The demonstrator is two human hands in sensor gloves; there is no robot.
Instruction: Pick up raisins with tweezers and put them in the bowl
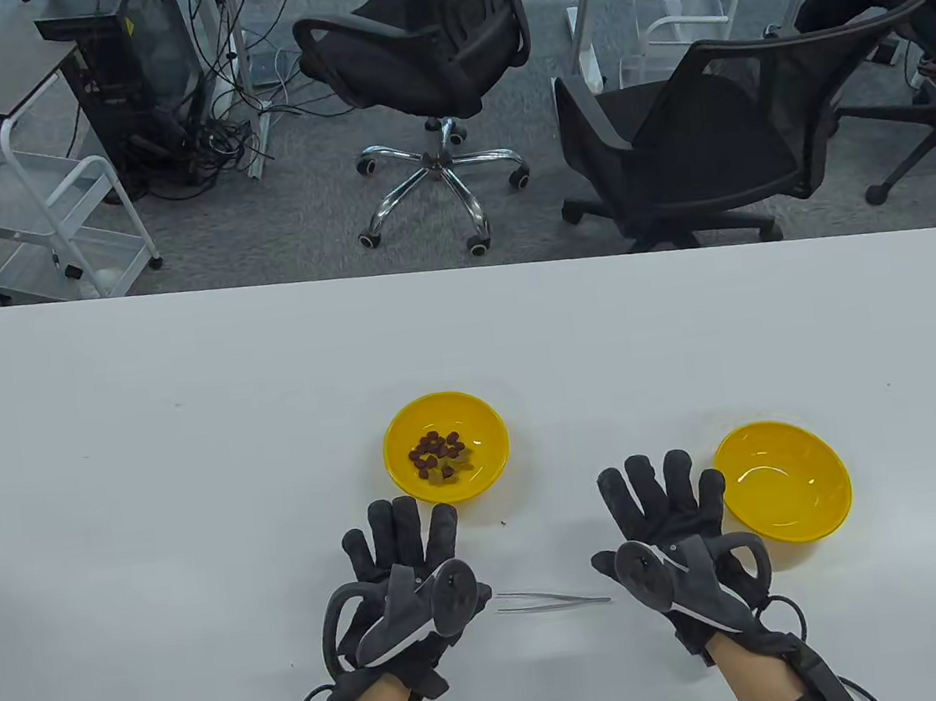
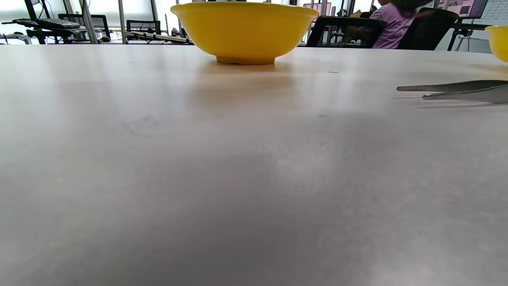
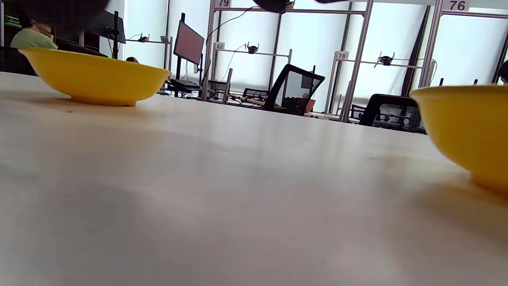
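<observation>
1. Table (image 1: pixel 192 449): smooth, matt, pale grey top with a rounded far-right corner; one small dark crumb (image 1: pixel 502 523) lies near the raisin bowl.
2. Raisin bowl (image 1: pixel 446 447): one round, glossy yellow plastic bowl holding a loose cluster of raisins (image 1: pixel 439 454), small, wrinkled and dark brown, roughly fifteen to twenty; the exact count cannot be read. In the left wrist view it stands on a low foot ring (image 2: pixel 245 60).
3. Empty bowl (image 1: pixel 783 481): a second yellow bowl of the same shape, to the right, with light glinting off its inner wall. Two bowls in all.
4. Tweezers (image 1: pixel 553 599): one pair, thin bright metal, lying flat on the table between the two hands, its two arms spread apart at the left end and joined at the right.
5. Left hand (image 1: pixel 406 581): black fabric glove, palm down, fingers spread flat, holding nothing; grey tracker on its back.
6. Right hand (image 1: pixel 675 538): likewise flat and spread, empty, its little finger just beside the empty bowl.
7. Writing: frame placards in the right wrist view read 79, 76, 82 and 78.
</observation>
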